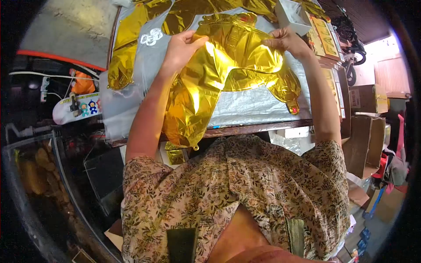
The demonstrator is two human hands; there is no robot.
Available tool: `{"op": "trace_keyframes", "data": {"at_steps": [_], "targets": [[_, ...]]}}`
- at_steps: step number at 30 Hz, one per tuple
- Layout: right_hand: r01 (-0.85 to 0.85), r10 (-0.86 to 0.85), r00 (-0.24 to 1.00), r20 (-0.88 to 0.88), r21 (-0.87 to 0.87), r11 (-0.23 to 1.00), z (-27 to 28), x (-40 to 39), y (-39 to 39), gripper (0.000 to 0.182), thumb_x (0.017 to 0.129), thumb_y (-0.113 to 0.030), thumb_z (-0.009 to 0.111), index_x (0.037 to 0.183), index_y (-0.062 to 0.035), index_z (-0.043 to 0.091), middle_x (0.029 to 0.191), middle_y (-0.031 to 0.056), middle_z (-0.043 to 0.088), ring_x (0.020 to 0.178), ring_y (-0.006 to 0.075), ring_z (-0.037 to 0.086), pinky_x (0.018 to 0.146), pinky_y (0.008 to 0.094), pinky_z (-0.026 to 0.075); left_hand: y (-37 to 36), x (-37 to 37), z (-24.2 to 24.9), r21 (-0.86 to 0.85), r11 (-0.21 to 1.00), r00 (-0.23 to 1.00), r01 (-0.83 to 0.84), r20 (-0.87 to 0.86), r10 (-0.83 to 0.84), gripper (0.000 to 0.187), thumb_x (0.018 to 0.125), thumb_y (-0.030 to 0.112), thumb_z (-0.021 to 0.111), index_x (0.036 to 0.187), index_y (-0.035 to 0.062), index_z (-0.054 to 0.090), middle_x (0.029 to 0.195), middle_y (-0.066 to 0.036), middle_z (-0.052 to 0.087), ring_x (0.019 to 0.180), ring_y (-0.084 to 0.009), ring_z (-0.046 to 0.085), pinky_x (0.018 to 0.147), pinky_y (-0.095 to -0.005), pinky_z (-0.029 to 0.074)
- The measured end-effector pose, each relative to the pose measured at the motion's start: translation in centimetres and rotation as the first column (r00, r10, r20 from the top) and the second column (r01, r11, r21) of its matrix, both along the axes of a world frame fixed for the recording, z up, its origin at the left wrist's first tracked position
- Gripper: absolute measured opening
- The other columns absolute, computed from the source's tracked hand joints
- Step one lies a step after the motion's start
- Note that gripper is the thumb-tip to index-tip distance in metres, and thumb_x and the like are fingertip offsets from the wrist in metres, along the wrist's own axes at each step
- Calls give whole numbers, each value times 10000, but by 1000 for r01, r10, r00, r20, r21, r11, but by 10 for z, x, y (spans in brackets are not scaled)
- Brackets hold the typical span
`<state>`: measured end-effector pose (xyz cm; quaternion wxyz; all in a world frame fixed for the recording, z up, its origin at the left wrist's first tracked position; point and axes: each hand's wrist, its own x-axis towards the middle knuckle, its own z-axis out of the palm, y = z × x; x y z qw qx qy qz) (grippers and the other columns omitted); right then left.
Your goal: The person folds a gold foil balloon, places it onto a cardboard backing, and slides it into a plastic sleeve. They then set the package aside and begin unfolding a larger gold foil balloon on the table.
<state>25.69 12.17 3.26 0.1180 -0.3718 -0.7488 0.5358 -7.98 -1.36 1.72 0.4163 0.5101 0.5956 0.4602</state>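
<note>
A flat gold foil balloon [210, 72] is stretched between my hands, its creased surface reflecting bright light. My left hand [182, 49] pinches its upper left edge between thumb and fingers. On the other side, my right hand [288, 41] grips the upper right edge. One long end of the foil hangs over the table's front edge toward my chest. A narrower end with a small red spot lies to the right, on the silvery sheet [258, 107] covering the table. More gold foil balloons [120, 61] lie flat at the left and far side.
A white open box [293, 17] stands past my right hand, beside stacked printed packs [326, 41]. Cardboard boxes [366, 140] are piled at the right. A white board with cartoon figures [76, 107] is left of the table, whose front edge [245, 128] is close to my body.
</note>
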Motion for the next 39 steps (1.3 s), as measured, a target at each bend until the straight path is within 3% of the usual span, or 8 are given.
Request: {"op": "trace_keyframes", "data": {"at_steps": [3, 6, 17, 21, 26, 30, 33, 39], "targets": [[21, -23, 999, -25, -78, 997, -16, 0, 4, 189, 908, -240, 775, 848, -61, 757, 680, -62, 661, 551, 16, 534, 508, 210, 388, -6, -7, 5, -43, 996, 991, 75, 115, -70, 315, 908, 209, 782, 1110, -25, 723, 983, -16, 727, 833, -57, 631, 721, -222, 507], [115, -115, 993, -4, -78, 990, -13, -3, -2, 181, 905, -194, 771, 777, -67, 751, 623, -50, 622, 496, 35, 498, 463, 223, 363, -10, -15, 0, -156, 986, 997, 58, -40, -65, 334, 891, 218, 795, 1095, -38, 723, 961, -20, 730, 827, -59, 636, 719, -228, 508], [85, -87, 996, -16, -96, 992, -37, 7, 14, 196, 920, -173, 731, 756, -71, 696, 613, -41, 598, 484, 46, 483, 451, 240, 346, -9, -31, -28, -9, 1000, 980, -19, -196, 17, 423, 862, 391, 795, 1000, -7, 760, 784, -25, 720, 712, -86, 626, 672, -271, 502], [129, -135, 989, -60, -86, 988, -29, 3, 0, 168, 909, -119, 726, 757, -57, 691, 631, -38, 609, 509, 45, 493, 473, 234, 360, -38, -34, -9, -139, 989, 979, 58, -187, -84, 310, 905, 299, 783, 969, -1, 738, 843, -6, 711, 753, -57, 609, 698, -226, 474], [198, -203, 979, -22, -141, 970, -24, 0, -1, 140, 886, -97, 743, 762, -49, 697, 650, -30, 629, 535, 50, 508, 508, 231, 383, -59, -39, -15, -191, 981, 916, 30, -388, -104, 278, 919, 248, 765, 1012, -10, 716, 865, -11, 713, 818, -75, 640, 751, -243, 497], [221, -230, 971, -72, -110, 969, -22, -7, 10, 125, 874, -89, 753, 764, -49, 709, 651, -19, 634, 537, 60, 523, 512, 238, 392, -50, -39, -12, 113, 985, 985, 133, -121, -119, 254, 923, 222, 743, 1020, -4, 684, 837, -30, 713, 789, -78, 639, 705, -254, 497], [291, -294, 955, -20, -107, 951, -11, -16, 17, 99, 867, -71, 754, 781, -39, 716, 677, -6, 653, 540, 70, 541, 521, 244, 413, -52, -27, 20, 158, 985, 998, 68, -28, -64, 239, 942, 210, 719, 1064, 11, 667, 815, -15, 700, 758, -63, 625, 670, -262, 486], [289, -291, 957, 11, -158, 944, -30, -24, 49, 101, 836, -90, 786, 822, -3, 736, 732, 39, 699, 565, 97, 593, 501, 267, 451, -36, -40, -3, 47, 997, 947, -53, -314, 65, 336, 904, 315, 745, 1064, 24, 691, 861, -128, 765, 733, -185, 719, 682, -337, 538]]}}
